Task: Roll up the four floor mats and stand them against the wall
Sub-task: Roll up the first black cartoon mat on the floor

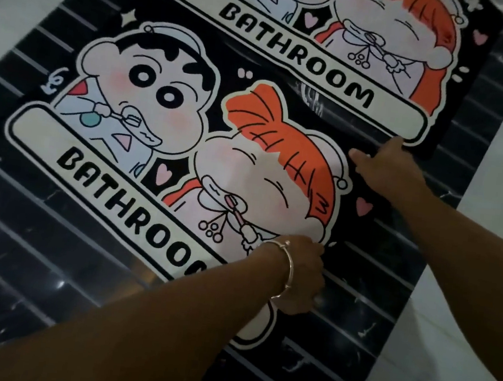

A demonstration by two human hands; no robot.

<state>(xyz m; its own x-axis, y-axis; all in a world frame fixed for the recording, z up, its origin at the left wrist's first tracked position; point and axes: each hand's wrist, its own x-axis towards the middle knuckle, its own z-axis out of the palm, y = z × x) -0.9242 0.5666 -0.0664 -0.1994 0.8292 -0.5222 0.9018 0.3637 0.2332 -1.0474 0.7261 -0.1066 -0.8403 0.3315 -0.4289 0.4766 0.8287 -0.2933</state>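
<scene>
Mats lie flat on the white floor (462, 333). The near mat (142, 146) and the far mat (293, 57), both printed with cartoon figures and BATHROOM, rest on black striped mats (33, 247). The left hand (300, 274), with a bracelet (288, 276) at its wrist, curls its fingers on the near mat's right edge. The right hand (385, 161) grips the same edge at its far corner.

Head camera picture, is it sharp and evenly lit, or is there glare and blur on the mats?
Head view: dim, flat light; a whitish glare patch where the near mat meets the far mat; motion blur smears the striped surface at the left.
</scene>
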